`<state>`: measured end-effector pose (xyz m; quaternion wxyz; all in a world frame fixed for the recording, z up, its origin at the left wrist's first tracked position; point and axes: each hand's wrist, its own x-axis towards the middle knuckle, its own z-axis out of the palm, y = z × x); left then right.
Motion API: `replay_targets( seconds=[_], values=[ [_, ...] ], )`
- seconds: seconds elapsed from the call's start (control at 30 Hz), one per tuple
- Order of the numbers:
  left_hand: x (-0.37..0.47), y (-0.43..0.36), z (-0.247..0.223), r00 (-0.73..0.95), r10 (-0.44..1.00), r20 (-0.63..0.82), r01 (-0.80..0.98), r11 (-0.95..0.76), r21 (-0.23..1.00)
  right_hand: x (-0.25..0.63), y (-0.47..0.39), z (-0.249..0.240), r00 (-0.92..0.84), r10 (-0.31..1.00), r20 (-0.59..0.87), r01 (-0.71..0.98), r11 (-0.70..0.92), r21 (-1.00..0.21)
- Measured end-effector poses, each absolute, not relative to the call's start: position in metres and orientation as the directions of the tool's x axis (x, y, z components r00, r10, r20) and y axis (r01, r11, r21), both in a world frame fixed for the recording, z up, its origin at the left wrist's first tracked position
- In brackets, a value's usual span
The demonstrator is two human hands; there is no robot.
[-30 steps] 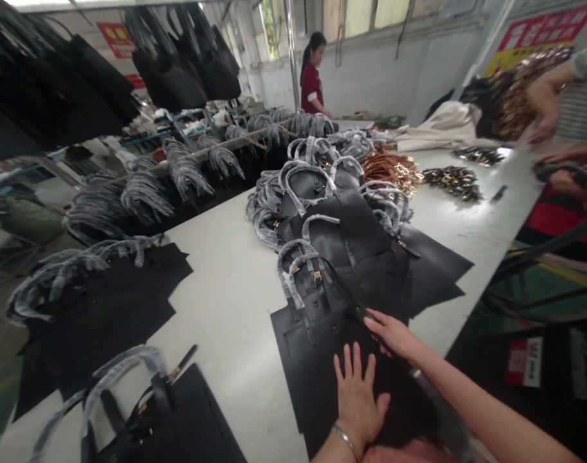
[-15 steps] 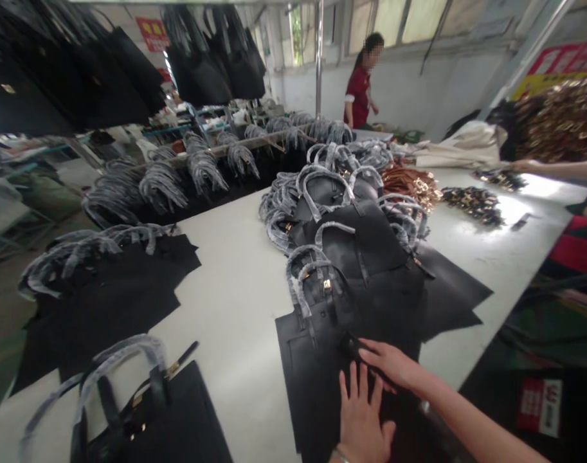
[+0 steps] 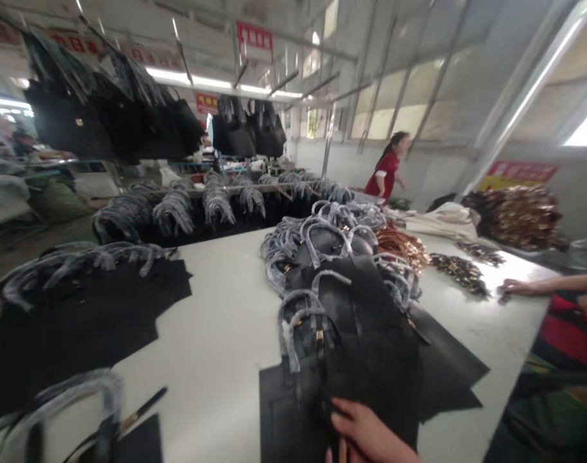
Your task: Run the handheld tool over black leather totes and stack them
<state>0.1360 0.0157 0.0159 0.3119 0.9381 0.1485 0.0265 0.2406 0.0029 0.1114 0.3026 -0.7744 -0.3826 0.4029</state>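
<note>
Flat black leather-look bag panel [image 3: 278,421], lower centre, on white worktop [image 3: 216,334] | likely light, bendy, smooth; best held by its edge | right hand [image 3: 365,429] curled over it, grip unclear | left hand [image 3: 343,451] mostly cut off, cannot tell

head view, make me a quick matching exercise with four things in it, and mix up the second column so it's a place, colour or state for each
Things:
1. wearer's right hand
2. cloth at the table's far end
3. bags at the upper left
4. curved handles on the middle pile

Descriptions:
A. cream-coloured
B. hung up above table height
C. wrapped in a pale, crinkled covering
D. at the near black bag piece

Pairs: 1-D, 2-A, 3-B, 4-C
</note>
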Motion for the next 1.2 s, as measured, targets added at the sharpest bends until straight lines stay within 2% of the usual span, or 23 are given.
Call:
replay_targets(
  seconds=[0.1,0.2,0.3,0.4,0.5,0.6,0.83,1.07,1.2],
  values=[
    [0.090,-0.003,0.018,0.954,0.286,-0.092,0.274,-0.700,0.660,0.231,0.010,0.108,0.427,0.813,-0.397,0.299,-0.541,-0.786],
    [0.054,0.005,0.023,0.960,0.279,-0.025,0.219,-0.692,0.687,0.233,0.007,0.101,0.368,0.784,-0.500,0.224,-0.597,-0.771],
    [0.031,0.022,0.028,0.937,0.348,0.028,0.270,-0.774,0.572,0.232,-0.002,0.099,0.254,0.767,-0.590,0.163,-0.635,-0.755],
    [0.022,0.029,0.029,0.940,0.331,0.078,0.264,-0.855,0.447,0.222,0.001,0.096,0.192,0.736,-0.649,0.115,-0.674,-0.730],
    [0.024,0.027,0.029,0.941,0.324,0.100,0.259,-0.877,0.405,0.212,0.021,0.094,0.168,0.720,-0.673,0.068,-0.690,-0.721],
    [0.026,0.025,0.028,0.937,0.334,0.101,0.265,-0.870,0.416,0.207,0.038,0.097,0.161,0.715,-0.680,0.045,-0.694,-0.719],
    [0.024,0.027,0.033,0.932,0.353,0.078,0.273,-0.828,0.491,0.212,0.023,0.115,0.077,0.697,-0.713,0.094,-0.717,-0.691],
    [0.026,0.027,0.036,0.928,0.365,0.067,0.288,-0.822,0.491,0.197,0.055,0.104,0.193,0.741,-0.643,0.233,-0.671,-0.704],
    [0.032,0.021,0.034,0.915,0.394,0.082,0.298,-0.801,0.520,0.195,0.046,0.106,0.178,0.761,-0.623,0.279,-0.647,-0.710]
  ],
)
